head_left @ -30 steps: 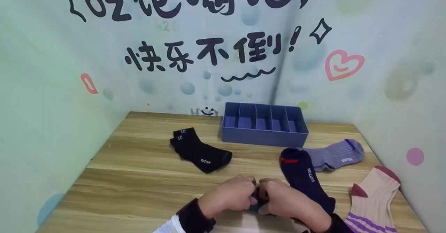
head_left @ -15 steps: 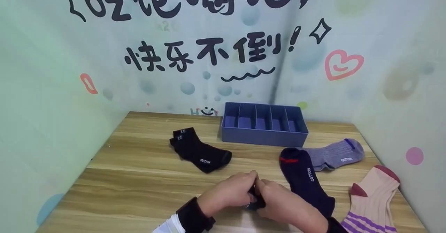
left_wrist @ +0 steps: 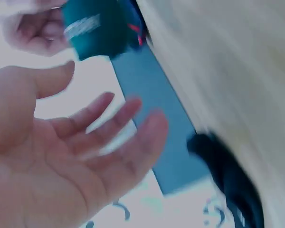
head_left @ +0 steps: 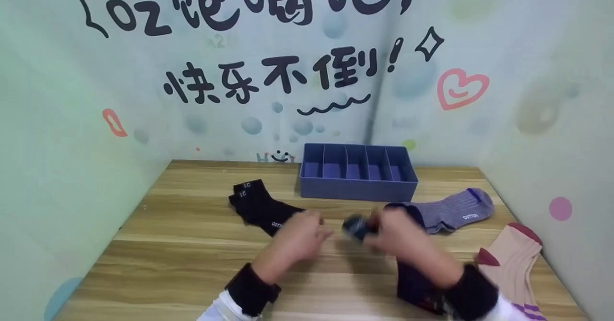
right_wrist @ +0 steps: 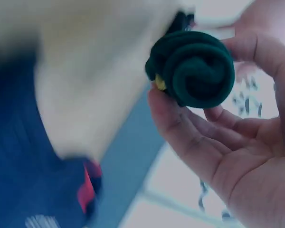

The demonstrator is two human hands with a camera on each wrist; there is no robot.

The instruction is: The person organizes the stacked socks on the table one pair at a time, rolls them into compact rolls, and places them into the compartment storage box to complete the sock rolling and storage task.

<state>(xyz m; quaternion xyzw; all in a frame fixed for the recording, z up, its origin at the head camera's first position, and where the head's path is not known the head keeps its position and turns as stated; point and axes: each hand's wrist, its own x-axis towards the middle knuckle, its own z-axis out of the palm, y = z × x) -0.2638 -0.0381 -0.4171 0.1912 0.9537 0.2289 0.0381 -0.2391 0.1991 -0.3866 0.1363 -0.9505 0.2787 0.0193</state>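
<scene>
A rolled-up dark green sock bundle (head_left: pixel 356 227) is in my right hand (head_left: pixel 400 232), pinched between thumb and fingers above the table. The right wrist view shows the coiled end of the green roll (right_wrist: pixel 199 71), with a small yellow patch low on its side. Apart from it, my left hand (head_left: pixel 300 237) has nothing in its grasp; in the left wrist view its fingers (left_wrist: pixel 118 161) are loosely spread. That hand overlaps the toe end of a pair of black socks (head_left: pixel 259 206). My right forearm partly hides a navy sock pair (head_left: pixel 415 282) with red marks.
At the back of the wooden table (head_left: pixel 192 263) stands a blue box (head_left: pixel 357 189) divided into several compartments. To the right lie grey socks (head_left: pixel 455 210) and beige socks (head_left: pixel 511 258) with dark red heel and toe. Printed cloth walls (head_left: pixel 527 167) enclose the table.
My hands were together around the green sock roll; now they are apart. The left has let go and moved left, while the right has carried the roll forward. The head view shifted slightly.
</scene>
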